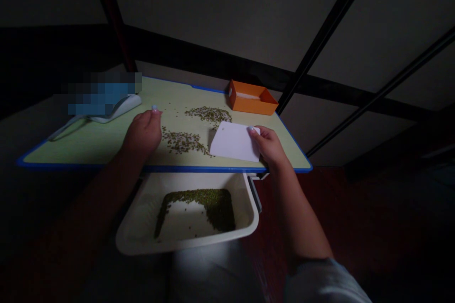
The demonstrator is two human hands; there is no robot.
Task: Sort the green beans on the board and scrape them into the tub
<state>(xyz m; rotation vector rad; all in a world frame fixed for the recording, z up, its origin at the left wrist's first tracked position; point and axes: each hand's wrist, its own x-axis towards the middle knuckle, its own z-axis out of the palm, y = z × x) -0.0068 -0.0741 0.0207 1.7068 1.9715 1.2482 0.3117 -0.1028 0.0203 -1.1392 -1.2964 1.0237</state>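
My right hand (270, 146) grips a flat white card (236, 142) with a small hole near one corner, its thumb on the upper face. The card is tilted, with its left edge at the table beside small green beans or grains. My left hand (145, 131) is closed in a pinch above the table, left of the near pile; what it holds, if anything, cannot be made out. The near pile of green grains (183, 142) lies between my hands. Behind it spreads a far pile of grains (211, 113), with a few loose ones to its left.
Below the front edge of the pale, blue-rimmed table (106, 151), a white open bin (135, 227) holds more green grains along its back and right side. An orange box (253, 104) stands at the back right. A white lamp-like object (121, 106) lies at left, partly blurred out.
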